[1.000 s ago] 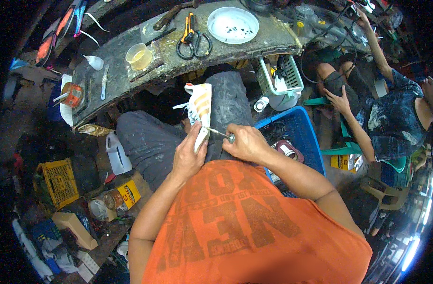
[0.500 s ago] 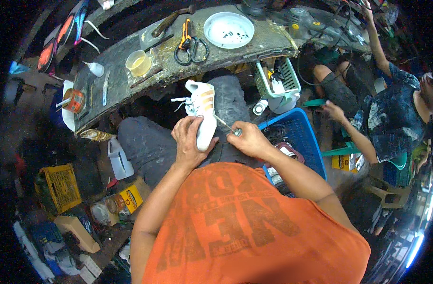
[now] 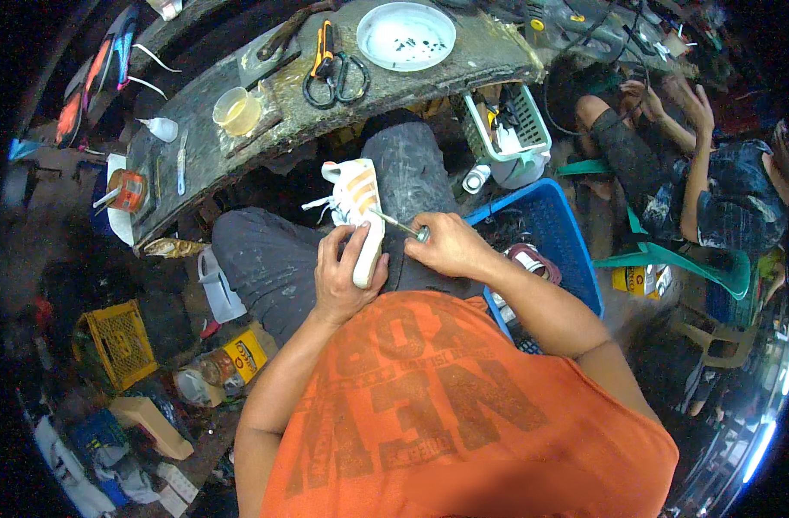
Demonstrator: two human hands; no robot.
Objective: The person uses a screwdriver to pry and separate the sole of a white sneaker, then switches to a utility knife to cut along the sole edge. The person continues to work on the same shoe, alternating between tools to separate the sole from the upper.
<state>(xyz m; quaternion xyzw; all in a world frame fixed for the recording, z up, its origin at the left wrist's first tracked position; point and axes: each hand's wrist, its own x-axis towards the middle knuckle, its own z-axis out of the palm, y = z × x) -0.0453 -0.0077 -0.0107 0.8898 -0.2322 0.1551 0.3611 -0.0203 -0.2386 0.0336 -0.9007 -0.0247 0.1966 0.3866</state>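
Note:
A white sneaker (image 3: 367, 186) with tan side stripes and loose laces rests over my lap, heel end pointing away from me. My left hand (image 3: 343, 281) is closed round its toe end, thumb on the sole side and fingers over the upper. In my right hand (image 3: 451, 246) is an awl (image 3: 397, 223) with a thin metal shaft; the fist hides most of its handle. The shaft's tip meets the shoe's side, close to where the upper joins the sole. Whether it has gone into the material, I cannot tell.
Ahead, a worn bench (image 3: 308, 116) bears pliers-like orange-and-black scissors (image 3: 325, 73), a white bowl (image 3: 403, 39) and a yellowish cup (image 3: 237, 112). A blue basket (image 3: 597, 285) with shoes stands at my right, beside a pale green basket (image 3: 533, 121). A co-worker (image 3: 731, 190) sits at far right.
The sneaker has tilted, showing more of its sole edge, and the awl's tip now lies against its side. The co-worker's hands have come closer together. The whole view has shifted slightly.

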